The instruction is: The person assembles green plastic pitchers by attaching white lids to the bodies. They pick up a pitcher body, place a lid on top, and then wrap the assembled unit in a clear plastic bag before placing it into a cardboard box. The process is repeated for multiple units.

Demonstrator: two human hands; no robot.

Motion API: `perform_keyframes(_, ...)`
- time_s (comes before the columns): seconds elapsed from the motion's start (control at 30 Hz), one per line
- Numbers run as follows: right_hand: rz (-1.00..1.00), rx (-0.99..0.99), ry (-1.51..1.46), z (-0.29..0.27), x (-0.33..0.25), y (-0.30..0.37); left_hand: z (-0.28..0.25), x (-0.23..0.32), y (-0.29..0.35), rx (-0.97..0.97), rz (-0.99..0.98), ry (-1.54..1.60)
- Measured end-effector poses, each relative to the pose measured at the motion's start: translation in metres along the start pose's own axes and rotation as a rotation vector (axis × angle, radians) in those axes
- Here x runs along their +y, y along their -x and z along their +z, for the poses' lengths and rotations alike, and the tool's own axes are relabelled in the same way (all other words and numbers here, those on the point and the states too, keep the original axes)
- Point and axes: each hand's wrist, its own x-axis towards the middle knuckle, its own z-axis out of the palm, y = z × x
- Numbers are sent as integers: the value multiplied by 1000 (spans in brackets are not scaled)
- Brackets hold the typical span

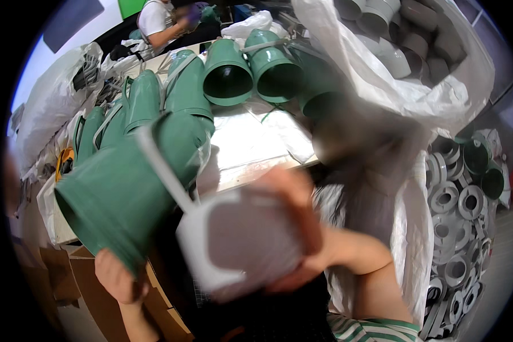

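Big white plastic sacks (393,85) bulge at my upper right and upper left (51,102); brown cardboard boxes (80,279) sit lower left.

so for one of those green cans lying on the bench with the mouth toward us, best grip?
Probably the rim of the open mouth of the green can, approached from the near side: it lies on its side, the opening faces the camera unobstructed, and neighbours crowd its flanks. Handle not clearly visible.
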Motion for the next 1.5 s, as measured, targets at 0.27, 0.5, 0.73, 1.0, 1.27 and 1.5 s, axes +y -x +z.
perform_keyframes(0.27,707,801,-377,23,128,106,-6,0,79,348,-965,577)
perform_keyframes(0.5,683,715,-1268,0,120,116,52,-12,124,453,-1262,1184)
perform_keyframes(0.73,157,658,-193,32,114,77,56,-6,112,288,-1474,1417)
perform_keyframes(1.0,822,914,-786,127,144,167,46,-12,20,858,-1186,959)
perform_keyframes(1.27,664,681,469,-50,-10,186,130,10,-69,213,-295,1264)
perform_keyframes(1.5,1150,600,1191,-269,33,371,159,18,-105,131,-406,1432)
